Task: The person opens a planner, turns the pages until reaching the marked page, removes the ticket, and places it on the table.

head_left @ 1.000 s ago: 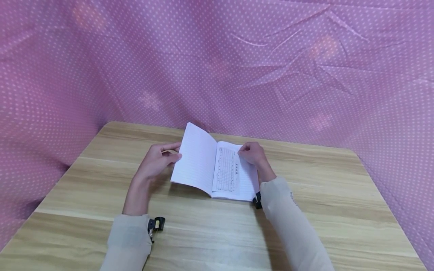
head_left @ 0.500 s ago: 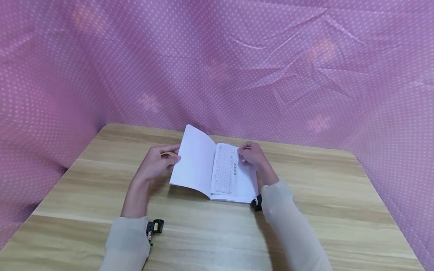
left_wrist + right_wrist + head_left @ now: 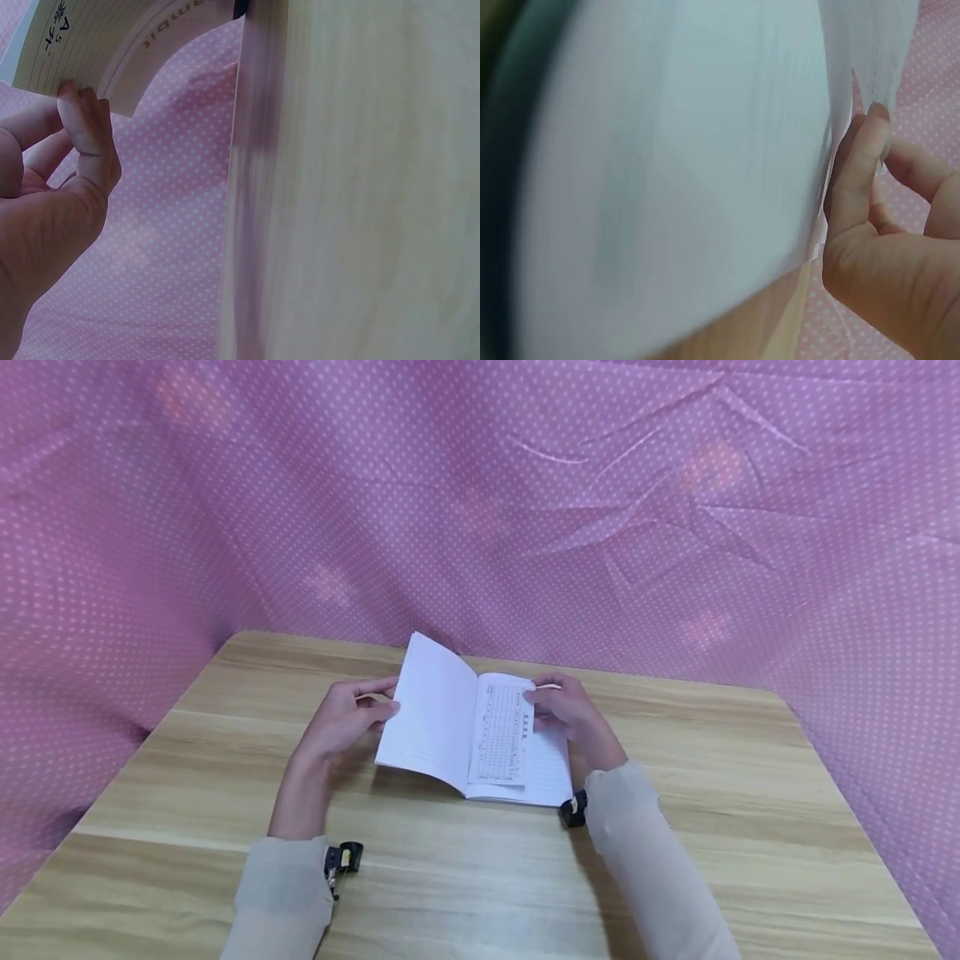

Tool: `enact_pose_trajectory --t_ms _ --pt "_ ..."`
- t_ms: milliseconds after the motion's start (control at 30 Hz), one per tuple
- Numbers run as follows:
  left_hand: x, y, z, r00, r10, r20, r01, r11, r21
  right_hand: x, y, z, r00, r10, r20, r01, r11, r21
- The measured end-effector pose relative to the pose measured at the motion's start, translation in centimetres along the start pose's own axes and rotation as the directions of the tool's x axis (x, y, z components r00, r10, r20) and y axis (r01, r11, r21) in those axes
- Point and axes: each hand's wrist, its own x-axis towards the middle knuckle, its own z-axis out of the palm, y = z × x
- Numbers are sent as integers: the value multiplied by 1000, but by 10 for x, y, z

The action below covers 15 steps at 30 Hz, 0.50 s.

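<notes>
An open notebook [image 3: 551,768] with lined pages lies near the back of the wooden table. My left hand [image 3: 345,718] holds up its left-hand pages and cover at the outer edge, thumb on the page side. In the left wrist view, the cover [image 3: 112,56] curves away above the left hand [image 3: 67,172]. A printed slip of paper [image 3: 501,735] with a table of lines sits over the right page, near the fold. My right hand [image 3: 570,706] pinches the slip's upper right edge, thumb on top. The right wrist view has the slip [image 3: 885,52] between thumb and fingers.
The wooden table [image 3: 712,793] extends to both sides and in front of the notebook. A pink dotted cloth [image 3: 480,510] hangs close behind its back edge. Small black cameras [image 3: 347,857] are strapped at both wrists.
The slip has shifted slightly right, and its lower right corner now stands off the page. My right fingers have gone behind its edge. The left hand holds its place.
</notes>
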Motion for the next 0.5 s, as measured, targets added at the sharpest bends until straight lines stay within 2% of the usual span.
enact_pose_trajectory --t_ms 200,500 --pt "-1 0 -2 1000 -8 4 8 1000 13 -5 -4 -5 1000 5 31 -5 1000 11" --pt "0 3 1 1000 -14 11 14 1000 -1 -14 -10 -13 999 -38 38 36 997 62"
